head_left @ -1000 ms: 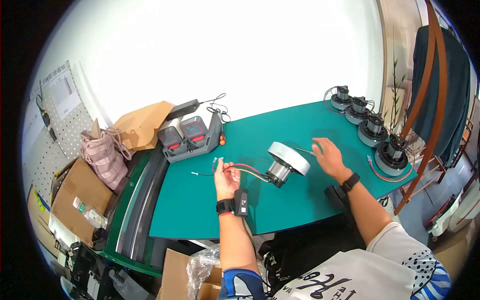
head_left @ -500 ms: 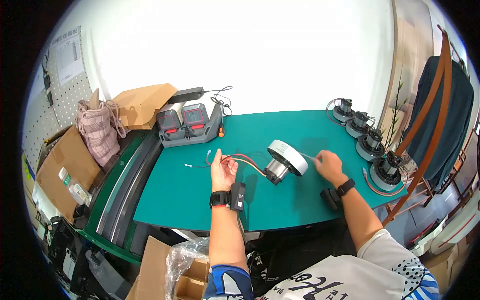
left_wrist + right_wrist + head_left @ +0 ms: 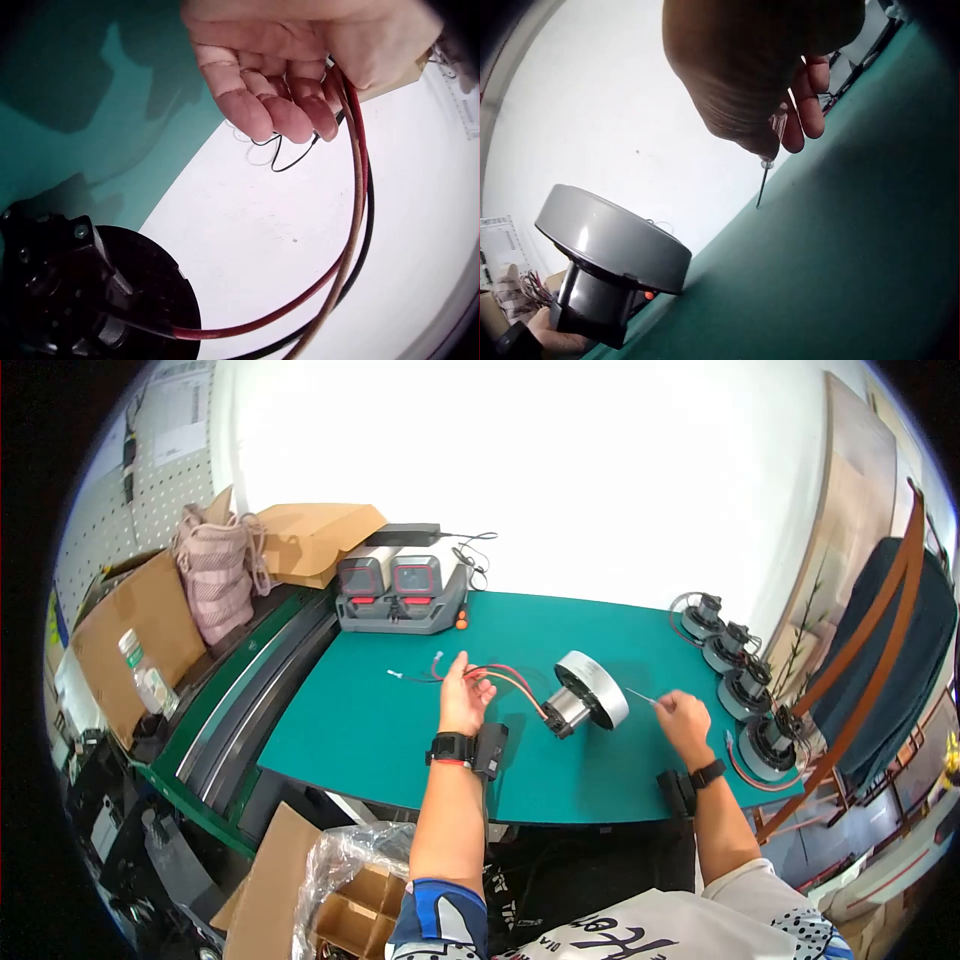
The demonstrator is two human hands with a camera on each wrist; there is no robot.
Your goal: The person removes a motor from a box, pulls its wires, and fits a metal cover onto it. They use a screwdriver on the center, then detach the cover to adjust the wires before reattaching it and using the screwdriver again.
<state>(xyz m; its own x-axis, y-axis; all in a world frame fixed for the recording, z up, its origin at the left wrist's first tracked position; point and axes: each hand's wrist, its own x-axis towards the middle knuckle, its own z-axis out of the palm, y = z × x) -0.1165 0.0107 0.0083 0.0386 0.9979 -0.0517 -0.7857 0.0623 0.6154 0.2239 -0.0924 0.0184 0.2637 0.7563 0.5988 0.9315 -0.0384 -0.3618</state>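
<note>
A blower motor (image 3: 566, 710) with a round grey housing lies tilted on the green mat, its silver body toward the left. From it run red, tan and black wires (image 3: 515, 678), which my left hand (image 3: 463, 697) pinches near their connector ends. In the left wrist view these wires (image 3: 352, 172) pass between the thumb and forefinger, while the other fingers (image 3: 289, 120) curl loosely. My right hand (image 3: 684, 724) holds a small screwdriver (image 3: 640, 695) to the right of the housing, its shaft toward the motor. The right wrist view shows the screwdriver's clear handle (image 3: 779, 124) in the fingers.
Several similar motors (image 3: 745, 688) line the mat's right edge. At the back left stands a grey charger dock (image 3: 400, 615) with two battery packs, beside a cardboard box (image 3: 310, 540). An open carton (image 3: 350, 920) with plastic wrap sits below the front edge.
The right hand has drawn toward the front of the table, its fingers changing from spread to curled round the screwdriver. My left hand keeps its hold on the wires. The head view has shifted.
</note>
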